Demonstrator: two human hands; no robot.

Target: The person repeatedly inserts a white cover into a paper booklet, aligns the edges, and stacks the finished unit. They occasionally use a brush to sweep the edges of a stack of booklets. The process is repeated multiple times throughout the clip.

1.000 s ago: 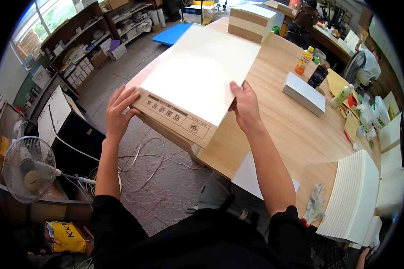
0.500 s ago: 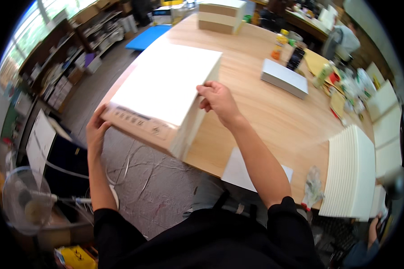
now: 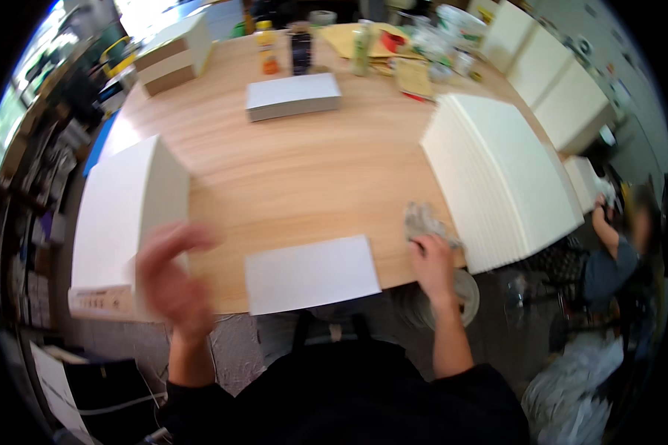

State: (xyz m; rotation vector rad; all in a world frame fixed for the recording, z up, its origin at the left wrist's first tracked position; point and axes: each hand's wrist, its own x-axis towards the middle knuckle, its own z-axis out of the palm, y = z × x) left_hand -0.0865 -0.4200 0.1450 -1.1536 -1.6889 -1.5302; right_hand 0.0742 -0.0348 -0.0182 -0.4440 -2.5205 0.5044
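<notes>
Right hand [image 3: 432,261] rests on the tabletop [image 3: 312,178] edge, fingers closed on a crumpled rag [image 3: 423,221]. Left hand [image 3: 172,282], blurred, fingers spread and released, hovers beside the sheet [image 3: 310,273], left of the rag.

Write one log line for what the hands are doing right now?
left hand: blurred, raised beside large white box | right hand: on crumpled plastic | white sheet: flat at table edge

Large white carton [image 3: 119,215] at table's left edge – flat grey box [image 3: 293,96] farther back.
</notes>
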